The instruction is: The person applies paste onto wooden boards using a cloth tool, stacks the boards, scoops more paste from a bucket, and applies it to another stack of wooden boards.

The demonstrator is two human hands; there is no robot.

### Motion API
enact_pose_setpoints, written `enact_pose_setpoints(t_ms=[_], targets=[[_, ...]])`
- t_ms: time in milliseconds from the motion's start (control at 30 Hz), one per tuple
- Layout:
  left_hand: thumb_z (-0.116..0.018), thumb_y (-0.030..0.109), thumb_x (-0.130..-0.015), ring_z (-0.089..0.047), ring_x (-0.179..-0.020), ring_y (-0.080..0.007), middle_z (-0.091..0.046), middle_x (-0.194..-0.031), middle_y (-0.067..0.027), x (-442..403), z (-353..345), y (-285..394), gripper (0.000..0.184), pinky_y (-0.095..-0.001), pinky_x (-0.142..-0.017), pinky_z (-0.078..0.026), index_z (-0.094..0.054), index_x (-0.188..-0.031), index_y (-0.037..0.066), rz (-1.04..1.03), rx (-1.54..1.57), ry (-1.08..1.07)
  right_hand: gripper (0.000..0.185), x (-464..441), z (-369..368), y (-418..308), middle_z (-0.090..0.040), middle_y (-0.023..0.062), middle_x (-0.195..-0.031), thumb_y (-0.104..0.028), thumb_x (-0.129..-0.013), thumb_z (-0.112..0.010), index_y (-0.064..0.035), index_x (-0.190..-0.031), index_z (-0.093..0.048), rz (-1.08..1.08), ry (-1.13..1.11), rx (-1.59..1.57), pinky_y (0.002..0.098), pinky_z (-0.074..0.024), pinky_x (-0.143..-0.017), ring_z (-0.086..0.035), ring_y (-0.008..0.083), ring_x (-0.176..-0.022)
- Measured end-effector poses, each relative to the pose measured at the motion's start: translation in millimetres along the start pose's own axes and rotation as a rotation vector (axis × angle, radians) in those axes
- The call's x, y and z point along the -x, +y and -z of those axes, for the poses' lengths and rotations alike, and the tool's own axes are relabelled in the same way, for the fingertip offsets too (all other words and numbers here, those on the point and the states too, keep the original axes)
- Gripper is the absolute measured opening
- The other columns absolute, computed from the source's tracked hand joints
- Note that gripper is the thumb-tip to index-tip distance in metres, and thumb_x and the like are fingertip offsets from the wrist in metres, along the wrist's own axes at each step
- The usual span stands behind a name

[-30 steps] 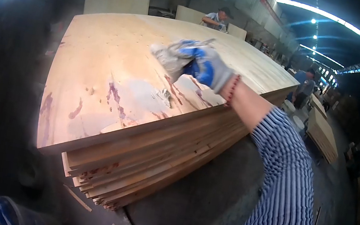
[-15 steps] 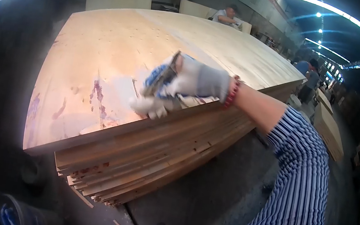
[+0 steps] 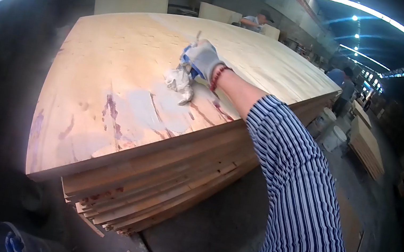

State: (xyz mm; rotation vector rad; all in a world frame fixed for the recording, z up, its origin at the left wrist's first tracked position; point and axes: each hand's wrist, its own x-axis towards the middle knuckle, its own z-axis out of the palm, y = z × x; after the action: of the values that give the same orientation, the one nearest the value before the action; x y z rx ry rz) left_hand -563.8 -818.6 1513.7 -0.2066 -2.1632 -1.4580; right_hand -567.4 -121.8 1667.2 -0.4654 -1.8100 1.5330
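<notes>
My right hand (image 3: 204, 59), in a white glove with blue on its palm side and a red bead bracelet at the wrist, is over the wooden sheet (image 3: 112, 51). Its fingers are closed round what looks like a putty knife (image 3: 198, 36), whose thin end sticks up; the rest is mostly hidden. Just below the hand is a lumpy whitish mass (image 3: 180, 83) that looks like putty. Near it a pale grey smear (image 3: 143, 107) covers part of the sheet, among dark reddish stains (image 3: 110, 107). My left hand is out of view.
The sheet tops a stack of boards (image 3: 158, 188) with uneven edges. White buckets (image 3: 335, 138) and another board stack (image 3: 366, 148) stand at right. A bucket (image 3: 11, 239) is at lower left. A person (image 3: 255, 22) is beyond the far edge; others (image 3: 343, 85) stand further right.
My right hand has moved up and away from the near edge of the sheet, with the tool still in it. The whitish mass has moved the same way, uncovering more of the grey smear.
</notes>
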Motion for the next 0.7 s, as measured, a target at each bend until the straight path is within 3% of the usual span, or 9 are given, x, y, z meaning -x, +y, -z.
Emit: enact_pose_setpoints(t_ms=[67,100,167,333,367,433,500,633,700], targets=[[-0.056,0.019,-0.096,-0.064,-0.082,-0.0189,-0.069,-0.096,-0.012,5.3,15.8,-9.3,0.026,-0.0307,-0.075,-0.052,-0.067,-0.105,-0.003,0.007,0.019,0.024,0.025,-4.4,-21.8,-20.7,-0.069,0.0158,-0.083,-0.01,-0.075,-0.067,0.0036,-0.096,-0.064,0.26,-0.032,0.76,0.0326,-0.0516,-0.067,-0.066,0.023,-0.076],[-0.056,0.019,-0.096,-0.064,-0.082,-0.0189,-0.069,-0.096,-0.012,6.4,19.5,-8.3,0.026,-0.0307,-0.075,-0.052,-0.067,-0.105,-0.003,0.005,0.016,0.017,0.025,7.0,-22.5,-35.7,-0.069,0.0158,-0.083,-0.01,-0.075,-0.067,0.0036,-0.096,-0.064,0.252,-0.029,0.759,0.0326,-0.0516,-0.067,-0.066,0.023,-0.076],[-0.056,0.019,-0.096,-0.064,-0.083,-0.0195,-0.069,-0.097,-0.0122,12.3,27.7,-3.3,0.026,-0.0312,-0.076,-0.052,-0.067,-0.105,-0.003,0.048,-0.02,0.015,0.034,45.4,-19.6,-79.4,-0.069,0.0169,-0.086,-0.016,-0.07,-0.075,0.0045,-0.095,-0.064,0.232,-0.279,1.05,0.0315,-0.0511,-0.069,-0.066,0.0215,-0.078],[-0.056,0.019,-0.095,-0.063,-0.082,-0.0197,-0.069,-0.095,-0.0119,20.3,25.7,-26.5,0.028,-0.0305,-0.074,-0.051,-0.066,-0.106,-0.004,0.093,-0.079,-0.036,0.027,72.4,14.1,-68.6,-0.072,0.0104,-0.094,-0.002,-0.072,-0.07,-0.0005,-0.099,-0.071,0.176,-0.611,0.791,0.0263,-0.0514,-0.072,-0.065,0.0124,-0.082],[-0.055,0.018,-0.095,-0.063,-0.081,-0.0193,-0.069,-0.096,-0.0106,23.2,11.8,-5.8,0.027,-0.0293,-0.073,-0.051,-0.066,-0.107,-0.004,0.158,-0.129,-0.087,0.025,105.3,6.4,-96.7,-0.072,0.0087,-0.09,-0.002,-0.073,-0.069,0.0004,-0.097,-0.071,0.117,-0.602,0.757,0.0265,-0.0513,-0.071,-0.064,0.012,-0.079],[-0.053,0.015,-0.096,-0.061,-0.079,-0.0172,-0.069,-0.096,-0.0092,0.3,-28.9,-21.3,0.024,-0.0286,-0.071,-0.05,-0.066,-0.106,-0.002,0.13,-0.07,-0.329,0.022,142.4,-5.5,-135.9,-0.072,0.0068,-0.086,-0.002,-0.074,-0.07,0.0014,-0.096,-0.071,-0.013,-0.443,1.053,0.0272,-0.0513,-0.07,-0.064,0.012,-0.077],[-0.052,0.014,-0.095,-0.06,-0.076,-0.015,-0.069,-0.092,-0.0076,-16.2,-68.3,-30.2,0.022,-0.0287,-0.071,-0.048,-0.066,-0.104,-0.001,0.45,-0.093,-0.626,0.028,135.7,3.7,-113.8,-0.07,0.0116,-0.089,-0.007,-0.073,-0.074,0.0015,-0.099,-0.069,-0.239,-0.654,0.412,0.0298,-0.0537,-0.071,-0.065,0.0155,-0.081],[-0.053,0.015,-0.095,-0.055,-0.06,-0.0096,-0.068,-0.078,-0.0023,-4.7,-146.5,-26.2,0.021,-0.0254,-0.055,-0.044,-0.065,-0.106,0.002,0.152,-0.039,-1.319,0.034,248.1,-8.3,-49.3,-0.069,0.0114,-0.1,-0.005,-0.077,-0.072,0.0044,-0.109,-0.065,-0.453,-0.557,-0.344,0.031,-0.0544,-0.079,-0.066,0.0181,-0.089],[-0.054,0.021,-0.095,-0.056,-0.056,-0.0091,-0.069,-0.079,-0.0043,24.2,-189.6,-37.4,0.025,-0.0259,-0.052,-0.044,-0.064,-0.11,0.004,0.221,-0.034,-1.649,0.031,320.7,-4.5,-1.9,-0.068,0.011,-0.104,-0.006,-0.081,-0.068,0.0044,-0.111,-0.064,-0.601,-0.307,-0.68,0.0305,-0.0538,-0.081,-0.065,0.0179,-0.094]])
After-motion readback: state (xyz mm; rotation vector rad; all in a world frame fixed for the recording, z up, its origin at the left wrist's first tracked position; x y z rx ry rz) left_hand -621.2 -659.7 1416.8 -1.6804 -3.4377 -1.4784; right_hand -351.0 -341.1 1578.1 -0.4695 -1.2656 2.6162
